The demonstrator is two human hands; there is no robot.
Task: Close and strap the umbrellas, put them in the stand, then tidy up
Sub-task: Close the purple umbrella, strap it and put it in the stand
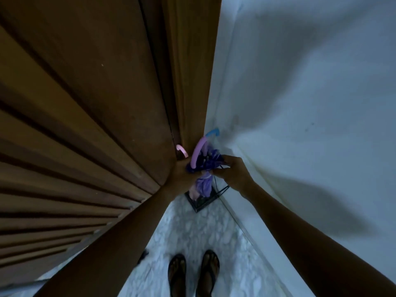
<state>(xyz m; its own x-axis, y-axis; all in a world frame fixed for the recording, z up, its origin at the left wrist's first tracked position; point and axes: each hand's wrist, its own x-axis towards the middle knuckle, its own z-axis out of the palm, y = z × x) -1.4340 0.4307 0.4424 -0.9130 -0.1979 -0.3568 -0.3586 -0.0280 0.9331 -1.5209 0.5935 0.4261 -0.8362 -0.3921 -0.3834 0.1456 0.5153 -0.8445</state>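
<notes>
A brown wooden door (85, 103) fills the space left of the hands, and a white wall (310, 93) the space right of them. Below them is a pale stone floor (192, 232). Both arms reach forward to the corner. The left hand (182, 174) grips the purple umbrella (204, 184) from the left, though its fingers are mostly hidden by the cloth. The right hand (233, 172) pinches the gathered cloth with curled fingers and thumb. The umbrella is closed, between the two hands, and its lower end stands in the black wire stand (202, 203) just under them. Its lilac handle (198, 153) curves above the hands. A pink handle (182, 151) shows above the left hand, a blue handle (213, 132) beyond both. Two sandals (194, 273) stand on the floor near the elbows.
</notes>
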